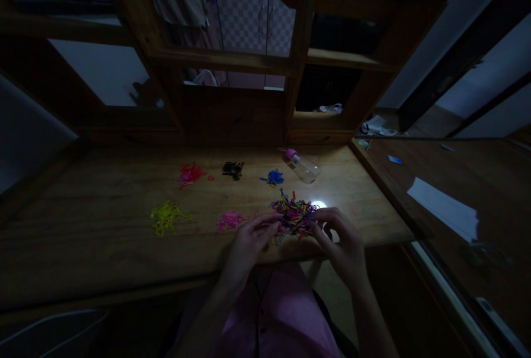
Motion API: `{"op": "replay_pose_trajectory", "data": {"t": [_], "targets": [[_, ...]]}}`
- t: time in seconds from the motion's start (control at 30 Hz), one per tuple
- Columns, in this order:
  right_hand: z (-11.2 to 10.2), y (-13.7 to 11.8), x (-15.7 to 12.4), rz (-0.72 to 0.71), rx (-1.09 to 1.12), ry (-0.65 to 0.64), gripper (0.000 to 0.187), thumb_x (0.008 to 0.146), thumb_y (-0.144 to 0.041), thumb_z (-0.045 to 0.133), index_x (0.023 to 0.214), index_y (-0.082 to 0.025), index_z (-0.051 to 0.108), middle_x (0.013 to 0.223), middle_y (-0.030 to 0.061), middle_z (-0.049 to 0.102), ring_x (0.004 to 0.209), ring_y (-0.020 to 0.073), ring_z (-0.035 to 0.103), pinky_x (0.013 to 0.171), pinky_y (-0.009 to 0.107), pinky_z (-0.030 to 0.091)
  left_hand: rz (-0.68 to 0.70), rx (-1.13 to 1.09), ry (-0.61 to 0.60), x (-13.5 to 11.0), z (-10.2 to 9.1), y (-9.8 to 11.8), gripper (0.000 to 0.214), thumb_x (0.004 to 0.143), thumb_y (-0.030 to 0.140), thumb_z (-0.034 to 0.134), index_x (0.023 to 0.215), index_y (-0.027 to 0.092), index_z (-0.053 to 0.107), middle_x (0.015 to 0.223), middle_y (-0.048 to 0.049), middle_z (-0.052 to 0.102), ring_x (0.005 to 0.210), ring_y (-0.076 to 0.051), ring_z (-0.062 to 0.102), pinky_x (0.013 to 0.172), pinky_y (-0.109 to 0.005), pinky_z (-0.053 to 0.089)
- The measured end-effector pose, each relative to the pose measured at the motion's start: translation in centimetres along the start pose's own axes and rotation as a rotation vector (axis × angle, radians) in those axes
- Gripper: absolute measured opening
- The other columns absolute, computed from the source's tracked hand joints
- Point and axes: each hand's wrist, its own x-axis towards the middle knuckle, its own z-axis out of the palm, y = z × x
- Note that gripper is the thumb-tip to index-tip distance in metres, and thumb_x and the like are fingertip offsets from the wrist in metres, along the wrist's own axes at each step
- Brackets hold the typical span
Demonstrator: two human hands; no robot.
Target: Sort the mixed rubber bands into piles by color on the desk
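A mixed pile of small coloured rubber bands [295, 211] lies near the front edge of the wooden desk [124, 258]. My left hand [251, 239] is at the pile's left side, thumb and fingertips drawn together; what they hold, if anything, is too small to make out. On the right side, my right hand [342, 236] pinches at the pile's edge, with a bluish band by its fingertips. Single-colour heaps lie around: yellow bands [166, 217], pink bands [230, 221], red bands [191, 174], black bands [233, 170] and blue bands [274, 177].
Behind the blue heap, a clear bottle with a purple cap [305, 169] lies on its side. A wooden shelf unit [232, 114] rises along the desk's back. To the right, a brown surface [415, 175] holds white paper [443, 208] and a blue packet [395, 159]. The room is dim.
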Motion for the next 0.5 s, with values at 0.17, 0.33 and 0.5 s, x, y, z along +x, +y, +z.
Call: {"op": "replay_pose_trajectory", "data": {"t": [0.17, 0.33, 0.5], "targets": [[1.3, -1.8, -0.7, -0.278, -0.111, -0.151, 0.015, 0.088, -0.010, 0.057, 0.098, -0.021, 0.062, 0.100, 0.0062, 0.061, 0.090, 0.0164, 0.060, 0.075, 0.028, 0.050, -0.144, -0.385, -0.080, -0.6, 1.5, -1.0, 0.021, 0.076, 0.019, 0.071, 0.097, 0.014, 0.073, 0.103, -0.0089, 0.070, 0.092, -0.018, 0.065, 0.086, -0.027, 0.049], [0.9, -2.5, -1.3, -0.329, -0.243, -0.327, 0.022, 0.089, -0.010, 0.056, 0.105, -0.023, 0.064, 0.114, 0.0087, 0.060, 0.093, 0.0177, 0.061, 0.073, 0.029, 0.052, -0.350, -0.739, -0.118, -0.9, 2.4, -2.0, 0.019, 0.085, 0.012, 0.052, 0.089, 0.008, 0.070, 0.092, -0.0113, 0.069, 0.088, -0.018, 0.065, 0.082, -0.028, 0.052], [0.4, -2.3, -0.5, -0.267, -0.084, -0.215, 0.022, 0.090, -0.012, 0.055, 0.105, -0.025, 0.065, 0.108, 0.0069, 0.060, 0.098, 0.0180, 0.060, 0.080, 0.031, 0.052, -0.442, -0.853, 0.016, -1.1, 2.1, -0.6, 0.027, 0.089, 0.007, 0.040, 0.080, 0.007, 0.065, 0.079, -0.0093, 0.066, 0.072, -0.014, 0.064, 0.069, -0.024, 0.055]]}}
